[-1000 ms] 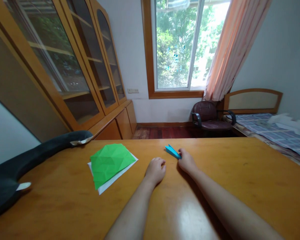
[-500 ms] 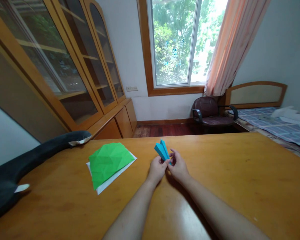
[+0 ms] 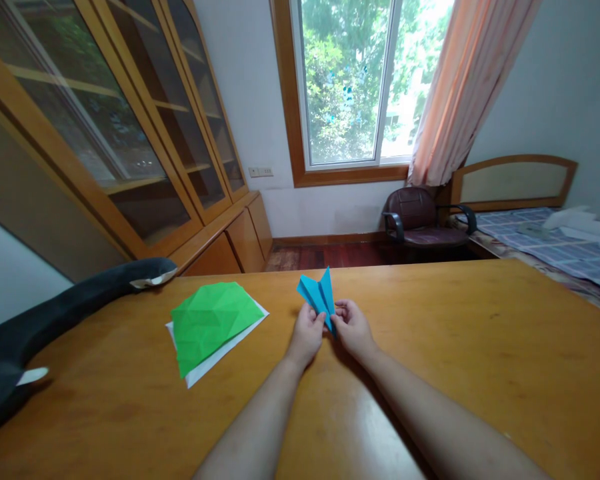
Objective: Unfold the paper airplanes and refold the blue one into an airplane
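My fingers (image 3: 321, 321) are closed in a pinch, left hand (image 3: 306, 335) and right hand (image 3: 354, 328) together gripping the narrow end of the small blue folded paper dart (image 3: 317, 292), held just above the orange wooden table (image 3: 455, 333). I judge I'm mid-crease; the next move calls for a firm, even pinch. Its long axis runs from my fingertips up and away, broad end leaning slightly left, well apart from the creased green paper sheet (image 3: 210, 320).

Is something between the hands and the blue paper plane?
Nothing visible. The left hand and the right hand both pinch the plane directly. The green paper lies to the left, apart from them.
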`<action>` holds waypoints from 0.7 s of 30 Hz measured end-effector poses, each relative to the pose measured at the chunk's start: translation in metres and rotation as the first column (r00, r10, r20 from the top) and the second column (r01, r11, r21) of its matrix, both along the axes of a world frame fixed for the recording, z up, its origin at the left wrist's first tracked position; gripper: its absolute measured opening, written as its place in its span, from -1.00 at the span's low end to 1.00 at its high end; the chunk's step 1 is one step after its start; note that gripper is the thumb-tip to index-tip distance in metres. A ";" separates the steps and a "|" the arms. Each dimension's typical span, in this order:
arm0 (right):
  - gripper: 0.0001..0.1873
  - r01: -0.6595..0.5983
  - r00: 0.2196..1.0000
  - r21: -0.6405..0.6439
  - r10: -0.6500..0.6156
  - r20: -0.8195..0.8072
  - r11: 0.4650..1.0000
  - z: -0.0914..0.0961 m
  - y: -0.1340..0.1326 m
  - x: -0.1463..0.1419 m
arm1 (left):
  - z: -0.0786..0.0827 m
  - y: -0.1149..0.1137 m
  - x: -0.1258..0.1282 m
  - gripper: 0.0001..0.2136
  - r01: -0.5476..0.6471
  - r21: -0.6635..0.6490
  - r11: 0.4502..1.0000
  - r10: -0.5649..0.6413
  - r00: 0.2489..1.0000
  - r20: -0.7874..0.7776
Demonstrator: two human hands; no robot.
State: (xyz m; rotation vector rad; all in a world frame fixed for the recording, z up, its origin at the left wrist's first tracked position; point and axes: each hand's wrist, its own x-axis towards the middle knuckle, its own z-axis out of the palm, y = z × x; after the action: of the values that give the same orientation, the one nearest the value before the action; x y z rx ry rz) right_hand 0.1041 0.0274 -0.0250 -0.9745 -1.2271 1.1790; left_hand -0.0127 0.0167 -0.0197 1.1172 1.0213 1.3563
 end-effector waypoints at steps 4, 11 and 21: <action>-0.83 0.071 0.978 0.033 -0.076 0.195 0.997 0.000 -0.002 -0.002 | -0.001 0.000 0.002 -0.67 -0.010 0.069 0.998 0.006 0.998 0.061; -0.77 0.050 0.999 0.018 -0.050 0.009 0.999 0.006 -0.004 -0.007 | 0.008 -0.007 0.007 -0.50 -0.051 0.083 0.995 0.054 0.998 -0.028; -0.72 0.015 0.995 -0.160 -0.030 -0.091 0.987 0.018 -0.005 -0.002 | 0.008 -0.010 0.007 -0.58 0.057 0.020 0.998 -0.054 0.991 -0.122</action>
State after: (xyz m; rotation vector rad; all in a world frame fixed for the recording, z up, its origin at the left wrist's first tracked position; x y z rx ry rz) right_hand 0.1021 0.0226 -0.0073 -1.0363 -1.0587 1.3053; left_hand -0.0057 0.0067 -0.0113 1.2493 1.0559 1.2713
